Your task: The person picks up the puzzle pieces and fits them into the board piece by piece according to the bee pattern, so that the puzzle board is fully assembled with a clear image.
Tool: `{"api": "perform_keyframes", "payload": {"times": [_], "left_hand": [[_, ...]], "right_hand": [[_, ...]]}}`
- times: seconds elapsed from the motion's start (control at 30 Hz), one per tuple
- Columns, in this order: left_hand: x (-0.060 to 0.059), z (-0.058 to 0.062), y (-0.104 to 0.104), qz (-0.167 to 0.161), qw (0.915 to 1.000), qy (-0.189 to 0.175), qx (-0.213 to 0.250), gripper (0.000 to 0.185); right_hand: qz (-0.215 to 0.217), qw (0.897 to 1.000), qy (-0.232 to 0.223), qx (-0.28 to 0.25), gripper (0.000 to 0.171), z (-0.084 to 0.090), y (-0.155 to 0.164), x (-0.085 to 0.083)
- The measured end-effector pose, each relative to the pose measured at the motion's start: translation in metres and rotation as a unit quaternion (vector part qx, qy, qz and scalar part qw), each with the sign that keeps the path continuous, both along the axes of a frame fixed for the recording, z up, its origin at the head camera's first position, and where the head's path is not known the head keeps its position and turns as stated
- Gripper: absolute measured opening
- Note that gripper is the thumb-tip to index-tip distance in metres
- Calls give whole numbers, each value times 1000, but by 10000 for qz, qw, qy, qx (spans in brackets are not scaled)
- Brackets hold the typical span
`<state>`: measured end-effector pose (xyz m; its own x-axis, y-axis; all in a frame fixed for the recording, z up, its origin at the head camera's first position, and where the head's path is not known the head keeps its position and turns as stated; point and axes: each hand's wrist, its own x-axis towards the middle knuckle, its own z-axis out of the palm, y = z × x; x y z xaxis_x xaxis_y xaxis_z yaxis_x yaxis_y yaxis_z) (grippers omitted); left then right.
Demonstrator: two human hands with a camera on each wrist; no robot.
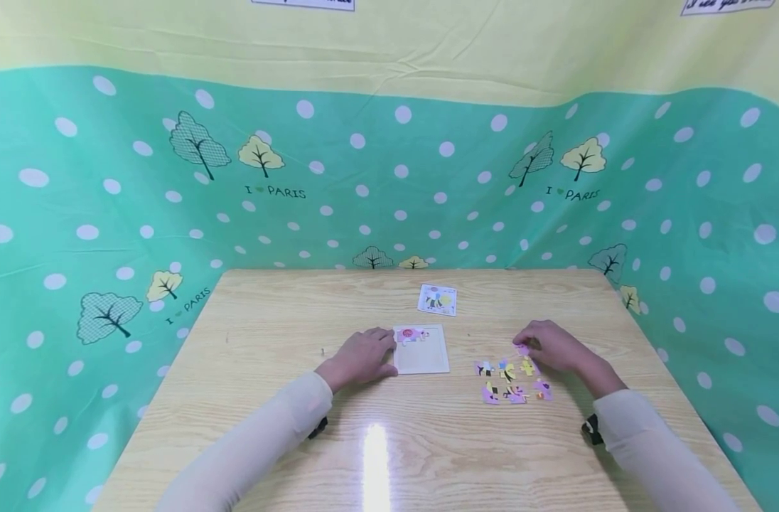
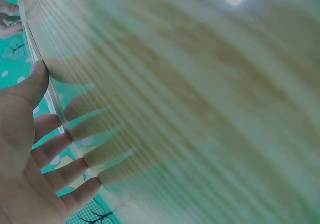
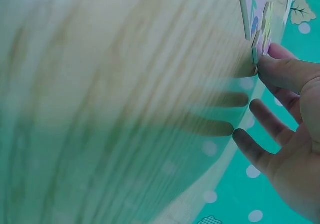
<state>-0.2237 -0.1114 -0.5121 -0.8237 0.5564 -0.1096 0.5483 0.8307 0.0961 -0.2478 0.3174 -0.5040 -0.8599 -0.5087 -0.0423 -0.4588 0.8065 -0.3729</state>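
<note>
A square white puzzle tray lies mid-table with a few joined pink pieces along its top edge. My left hand rests at the tray's left side, fingers spread, with thumb and fingertips right at the rim. Right of the tray, several loose puzzle pieces in pink, yellow and black lie in rough rows. At the upper right of this group my right hand pinches a pink puzzle piece between thumb and index finger. In the right wrist view the other fingers of that hand touch down apart from the pinch.
Behind the tray lies a small picture card with a bee-like figure. The wooden table meets a green dotted cloth at its back and sides. A bright light reflection shows near the front.
</note>
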Motion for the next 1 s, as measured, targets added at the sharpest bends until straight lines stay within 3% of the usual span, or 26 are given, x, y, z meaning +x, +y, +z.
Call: {"api": "perform_keyframes", "payload": {"times": [0.3,0.47,1.0], "left_hand": [[0,-1,-1,-77,9999,82,-6,58],[-1,-1,-1,-79,9999,135,-23,59],[0,2,0,-91,9999,101,-32,58]], "right_hand": [[-156,9997,-42,180,26,-2,1,-2],[-244,9997,-79,-50,31,0,-2,-4],[51,9996,-37,-281,35,7,-31,-15]]}}
